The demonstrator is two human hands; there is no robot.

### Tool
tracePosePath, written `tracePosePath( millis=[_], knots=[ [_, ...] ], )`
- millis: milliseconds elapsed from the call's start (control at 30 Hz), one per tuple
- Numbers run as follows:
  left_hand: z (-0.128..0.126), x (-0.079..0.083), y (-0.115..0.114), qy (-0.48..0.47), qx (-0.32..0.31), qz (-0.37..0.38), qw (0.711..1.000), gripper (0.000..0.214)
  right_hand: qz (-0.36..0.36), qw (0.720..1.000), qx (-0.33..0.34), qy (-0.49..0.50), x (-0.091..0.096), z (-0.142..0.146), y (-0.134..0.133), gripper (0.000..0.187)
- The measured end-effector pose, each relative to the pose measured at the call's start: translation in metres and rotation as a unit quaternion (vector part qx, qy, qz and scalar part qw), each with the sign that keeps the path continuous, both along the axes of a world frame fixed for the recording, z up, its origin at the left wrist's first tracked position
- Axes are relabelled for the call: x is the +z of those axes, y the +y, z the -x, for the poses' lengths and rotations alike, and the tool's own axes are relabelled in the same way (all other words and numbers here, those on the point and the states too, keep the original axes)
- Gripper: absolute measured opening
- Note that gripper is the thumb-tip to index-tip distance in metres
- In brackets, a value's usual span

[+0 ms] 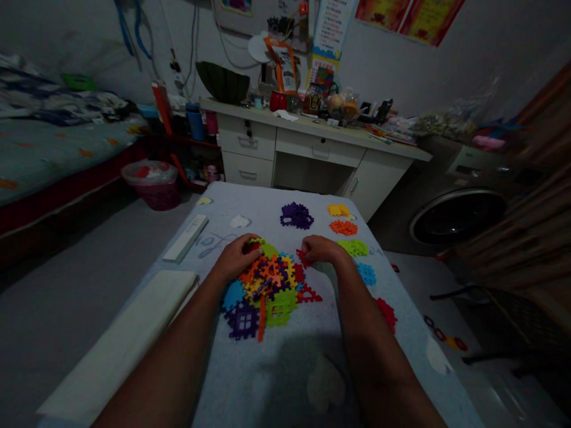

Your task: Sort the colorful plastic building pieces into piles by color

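Observation:
A heap of mixed interlocking plastic building pieces point(272, 273) lies on the cloth-covered table in front of me. At the heap's upper left edge, my left hand point(238, 257) has its fingers curled around a green piece point(257, 241), with a bit of red beside it. My right hand point(319, 248) pinches a red piece point(302, 258) just right of the heap. A red triangular piece point(308, 294) and a purple window piece point(244, 320) lie at the heap's near side.
Colour-sorted piles run down the right side: yellow point(339, 210), orange point(343, 227), green point(354, 247), blue point(366, 274) and red point(386, 314). A purple pile point(297, 216) sits at the far middle. A white box point(186, 238) lies at left; a desk point(312, 134) stands behind.

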State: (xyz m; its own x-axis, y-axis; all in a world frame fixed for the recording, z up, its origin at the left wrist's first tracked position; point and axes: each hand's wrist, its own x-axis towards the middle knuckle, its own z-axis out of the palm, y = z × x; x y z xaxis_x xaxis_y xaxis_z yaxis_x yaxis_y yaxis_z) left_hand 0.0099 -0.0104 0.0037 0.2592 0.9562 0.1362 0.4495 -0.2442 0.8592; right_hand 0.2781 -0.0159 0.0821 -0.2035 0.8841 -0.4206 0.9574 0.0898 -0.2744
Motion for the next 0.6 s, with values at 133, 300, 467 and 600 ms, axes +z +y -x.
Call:
tracePosePath(
  millis=[133,300,467,600],
  knots=[
    [-0.001,0.005,-0.002,-0.009,-0.001,0.002,1.000,0.046,-0.042,0.997,-0.011,0.064,0.006,-0.012,-0.003,0.013],
    [-0.001,0.009,-0.003,-0.046,0.003,0.008,0.999,0.049,-0.046,0.977,-0.032,0.206,0.015,-0.035,-0.024,0.011],
    [0.003,0.009,-0.001,-0.036,-0.026,0.018,0.999,0.047,-0.038,0.931,-0.119,0.344,0.013,-0.062,-0.063,0.029],
    [0.002,0.015,-0.006,0.041,-0.027,0.004,0.999,0.050,-0.090,0.902,-0.188,0.378,0.004,-0.092,-0.096,0.028]
  ],
)
